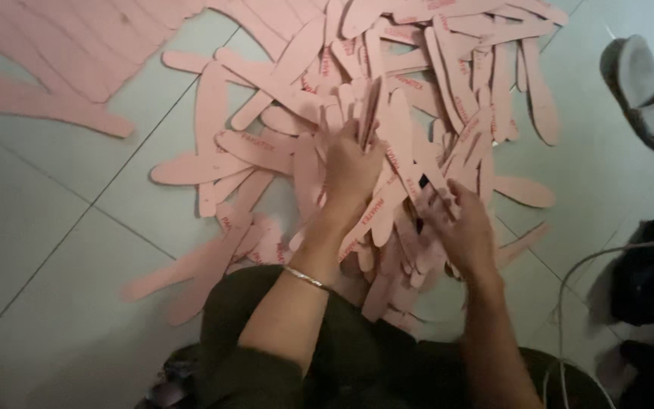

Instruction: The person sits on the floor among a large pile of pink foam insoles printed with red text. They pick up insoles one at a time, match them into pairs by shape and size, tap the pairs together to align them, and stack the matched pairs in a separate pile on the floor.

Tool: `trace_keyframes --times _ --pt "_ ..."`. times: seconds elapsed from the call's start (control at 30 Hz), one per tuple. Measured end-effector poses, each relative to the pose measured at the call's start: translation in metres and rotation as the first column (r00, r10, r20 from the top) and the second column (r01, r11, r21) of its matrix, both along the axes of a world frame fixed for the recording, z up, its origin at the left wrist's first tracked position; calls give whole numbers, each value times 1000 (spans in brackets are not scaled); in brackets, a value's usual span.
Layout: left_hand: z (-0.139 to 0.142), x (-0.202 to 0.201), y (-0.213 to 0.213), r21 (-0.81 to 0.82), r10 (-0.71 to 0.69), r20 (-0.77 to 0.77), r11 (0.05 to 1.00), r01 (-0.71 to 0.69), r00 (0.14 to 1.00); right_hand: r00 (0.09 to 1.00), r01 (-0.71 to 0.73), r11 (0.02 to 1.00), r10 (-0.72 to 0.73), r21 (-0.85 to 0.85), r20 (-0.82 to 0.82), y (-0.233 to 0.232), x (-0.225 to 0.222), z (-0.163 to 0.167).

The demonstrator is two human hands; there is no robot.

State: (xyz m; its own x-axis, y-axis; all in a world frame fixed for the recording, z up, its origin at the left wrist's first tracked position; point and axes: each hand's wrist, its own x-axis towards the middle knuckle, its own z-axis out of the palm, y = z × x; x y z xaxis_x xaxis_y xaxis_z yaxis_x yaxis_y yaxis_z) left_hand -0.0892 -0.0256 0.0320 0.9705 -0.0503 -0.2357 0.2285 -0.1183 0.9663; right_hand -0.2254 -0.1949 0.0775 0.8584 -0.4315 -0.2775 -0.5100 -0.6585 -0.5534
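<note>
A large heap of pink insole-shaped cutouts with red print lies on the tiled floor in front of me. My left hand grips an upright bundle of these pink cutouts at the heap's middle; a thin bracelet circles that wrist. My right hand rests lower right in the heap, its fingers closed around several pink pieces with a small dark object beside them. My dark-clothed knees fill the bottom of the view.
More pink sheets spread at the top left. A grey shoe sits at the right edge. A white cable curves past dark objects at the lower right. Pale floor tiles lie to the left.
</note>
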Motion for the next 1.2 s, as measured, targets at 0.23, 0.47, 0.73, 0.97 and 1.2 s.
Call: trace_keyframes --times 0.23,0.47,0.73,0.97,1.2 --pt "-18 -32 -18 -81 39 -10 996 -40 999 968 -139 928 200 -345 150 5 -25 -20" --pt "-18 -27 -21 -37 -13 -18 999 13 1000 991 82 995 -77 48 -106 -4 -18 -3" --pt "-18 -11 -21 -11 -23 13 1000 23 1000 989 32 954 14 298 -148 -33 -10 -9" --pt "-16 14 -2 24 -5 -2 1000 5 1000 996 66 998 -65 -13 60 -13 17 -6" --pt "-16 25 -3 28 81 5 996 -82 997 914 -388 918 395 -87 94 56 18 -22"
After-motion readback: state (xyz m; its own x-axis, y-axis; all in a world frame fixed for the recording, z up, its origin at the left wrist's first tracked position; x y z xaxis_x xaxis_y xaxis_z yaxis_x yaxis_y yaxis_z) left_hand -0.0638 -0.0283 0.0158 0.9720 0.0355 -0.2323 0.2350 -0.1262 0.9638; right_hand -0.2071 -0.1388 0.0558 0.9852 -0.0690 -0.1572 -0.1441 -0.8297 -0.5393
